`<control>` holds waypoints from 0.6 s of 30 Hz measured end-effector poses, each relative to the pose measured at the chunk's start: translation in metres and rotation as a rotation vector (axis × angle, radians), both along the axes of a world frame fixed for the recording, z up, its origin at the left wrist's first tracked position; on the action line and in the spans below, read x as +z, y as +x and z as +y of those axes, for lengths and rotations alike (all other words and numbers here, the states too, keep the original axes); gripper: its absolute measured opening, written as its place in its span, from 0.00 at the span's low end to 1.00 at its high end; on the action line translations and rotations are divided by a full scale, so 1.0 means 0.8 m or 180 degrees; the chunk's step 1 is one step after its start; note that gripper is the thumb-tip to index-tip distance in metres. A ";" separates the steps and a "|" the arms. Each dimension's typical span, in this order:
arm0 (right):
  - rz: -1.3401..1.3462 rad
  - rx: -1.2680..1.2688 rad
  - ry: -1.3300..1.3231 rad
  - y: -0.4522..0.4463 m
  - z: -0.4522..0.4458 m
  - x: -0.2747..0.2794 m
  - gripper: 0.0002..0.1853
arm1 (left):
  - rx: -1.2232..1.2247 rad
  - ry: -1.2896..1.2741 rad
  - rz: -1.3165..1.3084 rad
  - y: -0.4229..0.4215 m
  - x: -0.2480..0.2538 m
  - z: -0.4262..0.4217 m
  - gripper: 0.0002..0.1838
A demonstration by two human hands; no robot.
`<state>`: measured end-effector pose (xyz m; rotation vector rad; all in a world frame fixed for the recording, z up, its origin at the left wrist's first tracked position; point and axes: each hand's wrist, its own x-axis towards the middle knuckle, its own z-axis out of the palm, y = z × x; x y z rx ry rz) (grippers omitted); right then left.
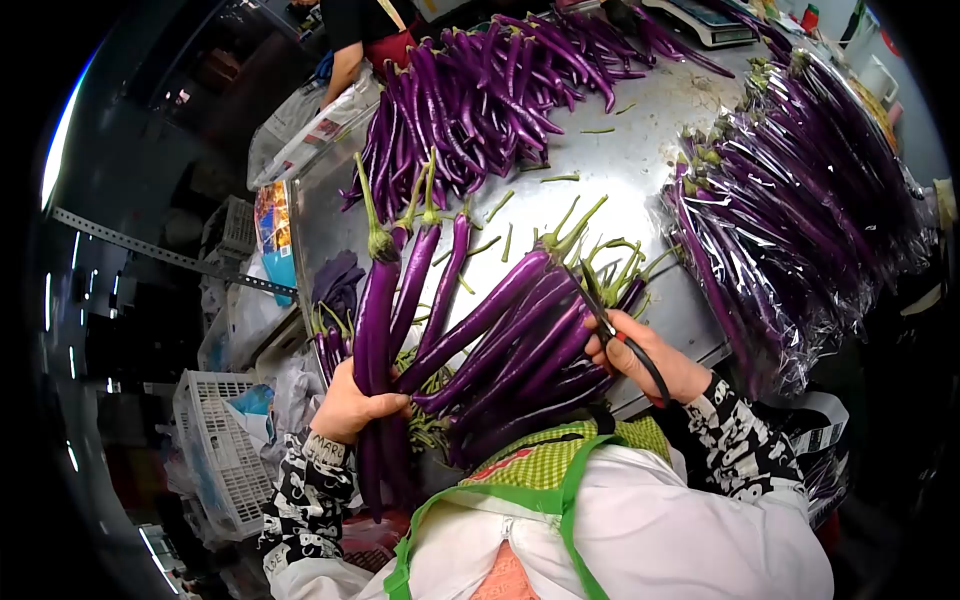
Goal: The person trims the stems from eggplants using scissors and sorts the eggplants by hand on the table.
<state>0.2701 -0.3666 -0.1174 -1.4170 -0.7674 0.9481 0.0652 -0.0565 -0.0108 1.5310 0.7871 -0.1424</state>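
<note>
My left hand (352,403) is wrapped round long purple eggplants (378,315) whose green stems point away from me. In my right hand (668,362) are shears (650,372) with black and red handles. Their dark blades reach toward the stems of a loose bunch of eggplants (515,325) lying in front of my body; whether they touch a stem I cannot tell. Cut green stem pieces (507,243) lie scattered on the metal table (610,165), with more heaped beneath the bunch.
A large pile of eggplants (450,115) covers the far left of the table. Plastic-wrapped eggplants (800,190) are stacked at the right. A scale (705,22) stands at the back. At left are a white crate (225,440) and another person's arm (343,75).
</note>
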 end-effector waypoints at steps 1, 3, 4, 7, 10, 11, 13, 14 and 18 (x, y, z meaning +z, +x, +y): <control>0.0064 -0.0041 0.0100 0.000 0.004 -0.001 0.29 | -0.0044 -0.0031 0.0003 -0.003 -0.001 -0.001 0.21; 0.0138 -0.0046 0.0206 0.005 0.008 -0.004 0.30 | -0.0050 -0.0055 0.0014 -0.004 -0.003 -0.002 0.21; 0.0027 -0.0038 0.0177 0.007 0.010 -0.006 0.30 | -0.0102 -0.0004 0.0015 -0.005 -0.003 -0.003 0.21; 0.0936 -0.0013 0.0205 0.005 0.016 -0.003 0.28 | -0.0226 0.0124 0.0112 -0.018 -0.012 0.010 0.24; 0.0742 0.0238 0.0072 0.011 0.016 -0.004 0.36 | -0.0364 0.0097 0.0064 -0.017 -0.010 0.012 0.25; 0.0626 0.0255 0.0035 0.011 0.016 -0.006 0.36 | -0.0307 0.0031 0.0088 -0.016 -0.007 0.010 0.25; 0.0531 0.0258 -0.0047 0.011 0.014 -0.007 0.37 | -0.0263 -0.0083 0.0130 -0.018 -0.009 0.007 0.25; 0.0286 0.0270 -0.0065 0.011 0.016 -0.004 0.37 | -0.0362 0.0013 0.0194 -0.020 -0.012 0.011 0.26; 0.0182 0.0267 -0.0039 0.013 0.015 -0.005 0.36 | -0.0415 -0.0183 0.0366 -0.011 -0.009 0.005 0.28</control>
